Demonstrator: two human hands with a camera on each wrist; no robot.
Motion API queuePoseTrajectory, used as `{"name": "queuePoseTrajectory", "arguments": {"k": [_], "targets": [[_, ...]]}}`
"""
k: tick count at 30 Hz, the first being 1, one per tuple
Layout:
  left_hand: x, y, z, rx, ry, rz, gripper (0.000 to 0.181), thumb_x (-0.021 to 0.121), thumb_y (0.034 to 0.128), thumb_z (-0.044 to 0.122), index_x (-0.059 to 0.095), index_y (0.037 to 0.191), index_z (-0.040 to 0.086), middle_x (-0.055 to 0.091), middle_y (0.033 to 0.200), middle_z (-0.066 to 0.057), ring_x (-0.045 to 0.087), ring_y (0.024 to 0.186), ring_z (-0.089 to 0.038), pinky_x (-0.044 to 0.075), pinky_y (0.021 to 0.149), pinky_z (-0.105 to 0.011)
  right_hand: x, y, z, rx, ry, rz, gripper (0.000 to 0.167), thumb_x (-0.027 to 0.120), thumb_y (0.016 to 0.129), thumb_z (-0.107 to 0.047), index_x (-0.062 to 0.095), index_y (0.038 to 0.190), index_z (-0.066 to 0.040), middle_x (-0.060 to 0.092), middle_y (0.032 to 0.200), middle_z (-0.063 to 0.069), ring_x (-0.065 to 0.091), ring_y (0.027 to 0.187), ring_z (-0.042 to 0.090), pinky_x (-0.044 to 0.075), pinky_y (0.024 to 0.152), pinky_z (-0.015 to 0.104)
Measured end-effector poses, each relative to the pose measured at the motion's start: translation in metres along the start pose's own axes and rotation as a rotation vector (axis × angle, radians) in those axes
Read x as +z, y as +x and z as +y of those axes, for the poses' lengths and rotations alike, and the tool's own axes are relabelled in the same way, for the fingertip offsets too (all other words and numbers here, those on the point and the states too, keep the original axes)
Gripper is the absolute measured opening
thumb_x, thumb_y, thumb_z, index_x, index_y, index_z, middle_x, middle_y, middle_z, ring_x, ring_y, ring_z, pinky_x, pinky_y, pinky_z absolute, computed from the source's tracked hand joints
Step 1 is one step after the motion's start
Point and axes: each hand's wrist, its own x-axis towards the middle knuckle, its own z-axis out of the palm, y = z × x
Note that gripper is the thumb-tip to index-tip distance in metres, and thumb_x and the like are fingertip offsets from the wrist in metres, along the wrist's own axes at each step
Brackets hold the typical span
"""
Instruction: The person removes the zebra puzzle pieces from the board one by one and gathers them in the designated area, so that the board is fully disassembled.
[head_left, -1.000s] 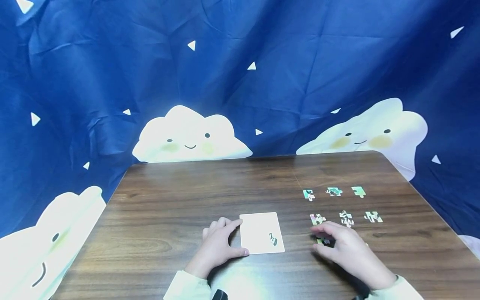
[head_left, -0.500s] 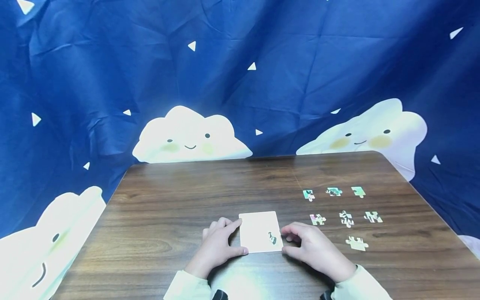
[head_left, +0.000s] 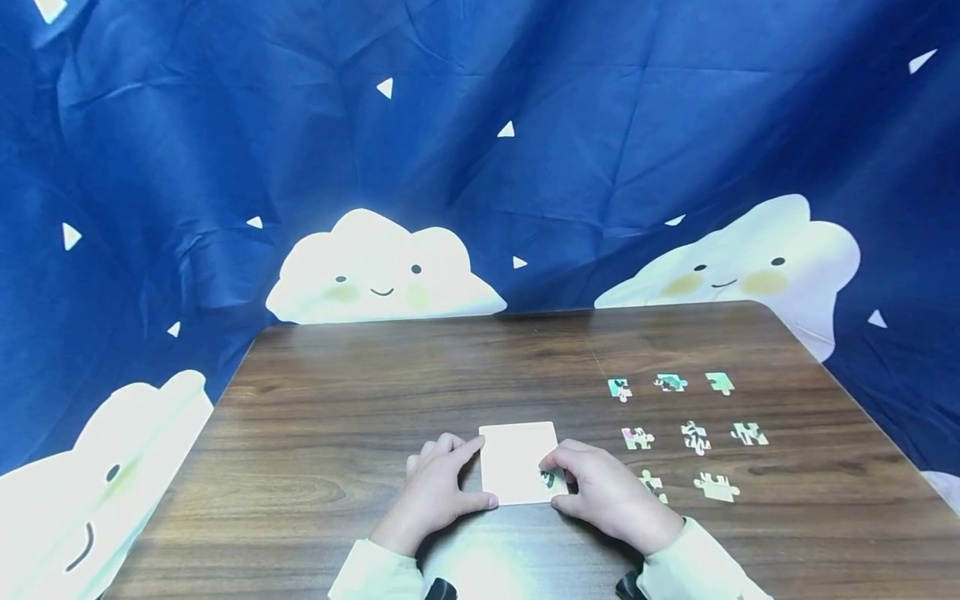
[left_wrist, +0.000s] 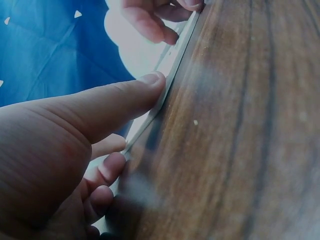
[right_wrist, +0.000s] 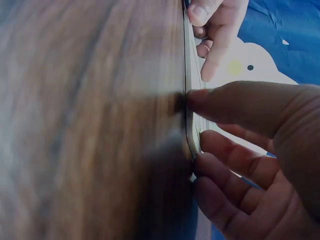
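A white square board (head_left: 517,458) with a small dark print near its lower right corner lies flat on the wooden table (head_left: 360,383). My left hand (head_left: 435,496) holds its left side, index finger at the far corner and thumb at the near one. At the lower right corner my right hand (head_left: 603,496) grips the board, the thumb on the near edge and the index finger over the surface, partly covering the print. In the right wrist view, the thumb touches the edge of the board (right_wrist: 190,120) while other fingers curl beside it.
Several loose jigsaw pieces (head_left: 695,437) lie in rows on the right of the table. One green-and-white piece (head_left: 651,483) sits just behind my right hand. A blue curtain (head_left: 555,167) with cloud prints hangs beyond the table's far edge.
My right hand has moved left from above a jigsaw piece to the board's right side and onto its corner. That piece is visible again. My left hand has stayed in place.
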Motion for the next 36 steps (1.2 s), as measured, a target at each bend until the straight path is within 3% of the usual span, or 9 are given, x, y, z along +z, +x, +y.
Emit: {"name": "queuePoseTrajectory", "arguments": {"k": [10, 16, 25, 36], "targets": [[0.000, 0.000, 0.000, -0.002, 0.004, -0.002, 0.086, 0.085, 0.0705, 0.049, 0.056, 0.144, 0.016, 0.053, 0.114, 0.003, 0.044, 0.099, -0.019, 0.029, 0.084, -0.045, 0.001, 0.002, 0.001, 0.009, -0.006, -0.005, 0.051, 0.085, 0.071, -0.010, 0.067, 0.118, -0.006, 0.051, 0.088, -0.009, 0.048, 0.076, 0.005, 0.043, 0.067, 0.025], [0.000, 0.000, 0.000, -0.002, -0.003, -0.004, 0.086, 0.086, 0.0704, 0.048, 0.056, 0.144, 0.016, 0.053, 0.114, 0.003, 0.044, 0.099, -0.019, 0.029, 0.083, -0.044, 0.003, 0.002, 0.003, 0.021, -0.014, -0.015, 0.048, 0.086, 0.070, -0.013, 0.069, 0.115, -0.008, 0.048, 0.088, -0.010, 0.047, 0.077, 0.004, 0.043, 0.069, 0.025], [-0.001, 0.000, 0.000, 0.003, 0.008, 0.001, 0.086, 0.086, 0.0698, 0.049, 0.056, 0.144, 0.017, 0.053, 0.112, 0.003, 0.044, 0.099, -0.019, 0.029, 0.083, -0.044, 0.003, 0.002, 0.002, 0.038, 0.065, -0.038, 0.045, 0.084, 0.071, -0.010, 0.066, 0.112, -0.012, 0.050, 0.090, -0.009, 0.049, 0.078, 0.006, 0.043, 0.069, 0.025], [-0.001, 0.000, 0.001, -0.003, 0.001, -0.005, 0.086, 0.085, 0.0705, 0.050, 0.056, 0.144, 0.017, 0.052, 0.113, 0.004, 0.044, 0.099, -0.019, 0.029, 0.083, -0.044, -0.001, 0.005, 0.010, -0.027, 0.106, -0.071, 0.041, 0.084, 0.073, -0.011, 0.071, 0.113, -0.008, 0.051, 0.086, -0.009, 0.048, 0.074, 0.005, 0.042, 0.065, 0.023]]}}
